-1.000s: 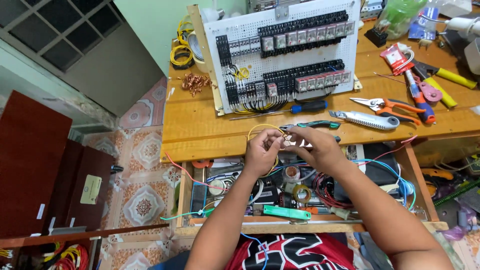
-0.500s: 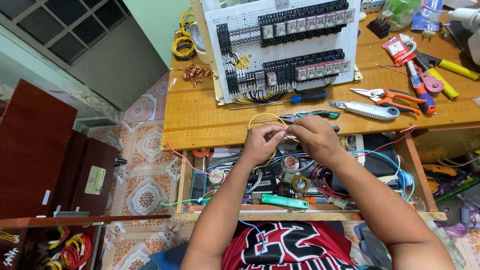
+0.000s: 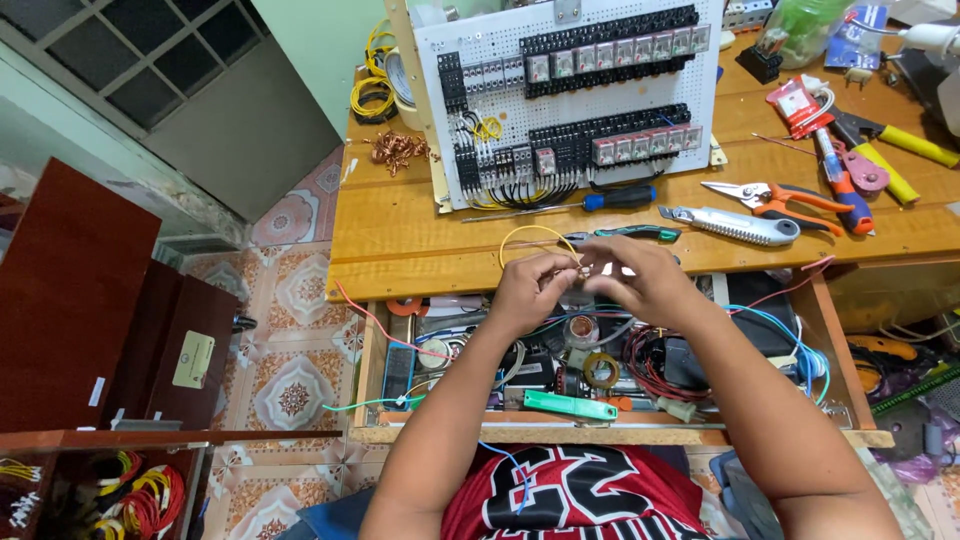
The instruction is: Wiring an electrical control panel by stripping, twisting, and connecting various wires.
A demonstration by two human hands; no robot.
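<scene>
Left hand [image 3: 530,290]: fingers pinch yellow wire [image 3: 525,235], loop arcing to 12 o'clock over bench [image 3: 400,240].
Right hand [image 3: 640,280]: fingers closed on wire end.
Advice: keep pinches close together, steady above drawer [image 3: 600,375].

Wore a red sleeveless jersey, large black numerals outlined in white across the chest. Forearms bare, no sleeves, no watch, no gloves. Left hand [image 3: 530,290] and right hand [image 3: 640,285] bare too, no rings to be made out. Dark blue cloth showed low beside the jersey.
</scene>
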